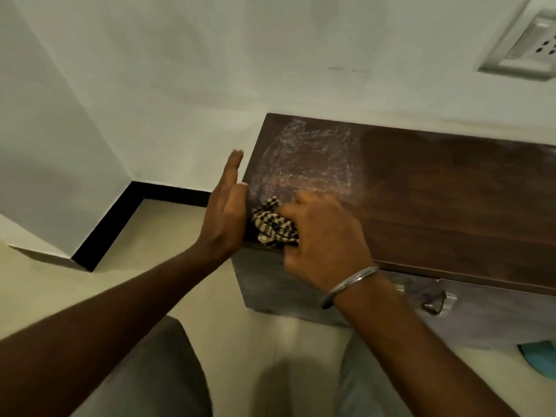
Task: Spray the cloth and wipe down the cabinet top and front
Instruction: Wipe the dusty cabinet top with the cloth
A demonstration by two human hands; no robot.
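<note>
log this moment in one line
step: wiping cabinet top | right hand: grips cloth | left hand: flat at left edge

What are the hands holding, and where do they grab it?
The right hand holds the bunched checked cloth by its right part, on the cabinet top. The left hand holds nothing; its fingers are straight beside the cabinet's left edge.

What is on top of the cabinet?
The cloth lies near the cabinet's left front corner, gripped by the right hand. Behind it is a pale smeared patch. The wood under them is hidden.
</note>
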